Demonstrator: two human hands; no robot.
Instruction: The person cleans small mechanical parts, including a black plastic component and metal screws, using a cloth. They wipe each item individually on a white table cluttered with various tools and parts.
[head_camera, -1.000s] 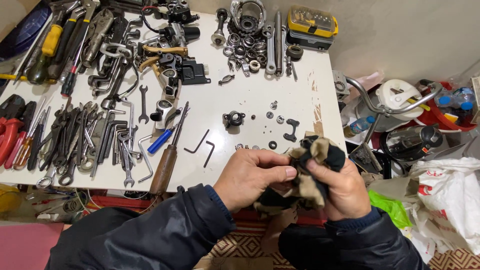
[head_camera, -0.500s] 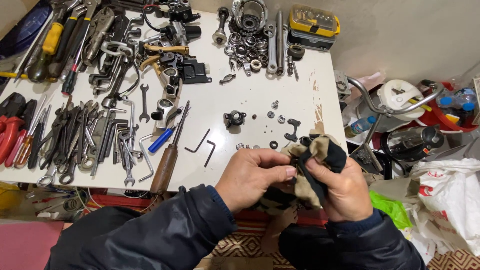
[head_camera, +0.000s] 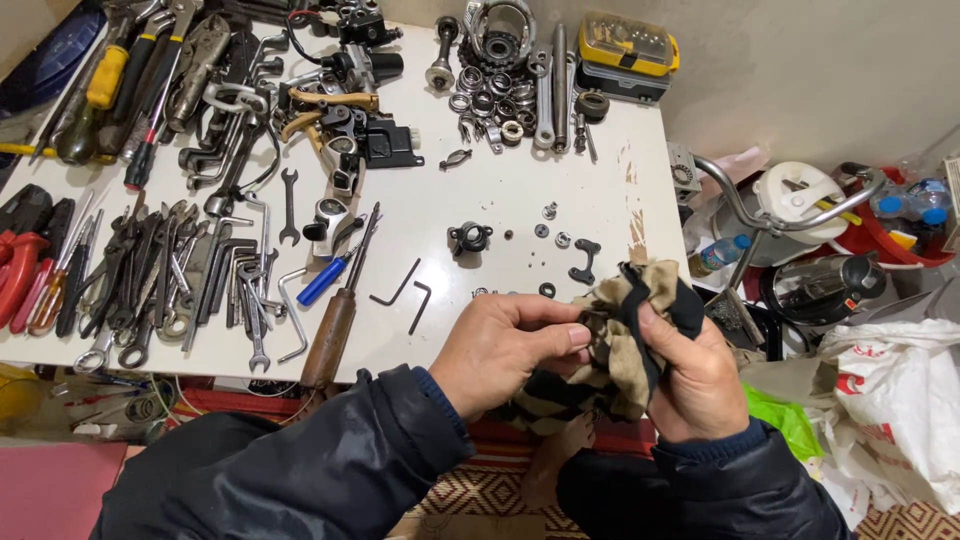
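Both hands met low in the centre of the frame, just past the near edge of the white surface (head_camera: 500, 210). The right hand (head_camera: 695, 375) had its grip closed around a bunched tan-and-black rag (head_camera: 625, 345), thumb pressed on top, while the left hand (head_camera: 505, 345) pinched its fingertips shut into the cloth's folds; whether a small part sat inside, I could not tell, since the cloth hid it. To my eye the wiping would go best done over the surface instead of over the lap, so anything slipping free would land on white and not on the patterned floor. Small washers and nuts (head_camera: 550, 235) lay loose just above the hands, with two hex keys (head_camera: 405, 295) to their left, near enough to be brushed off. The open room was the bare white patch in the middle of the frame; wrenches (head_camera: 190, 285) crowded the left side, and clutter pressed close beyond the right edge.
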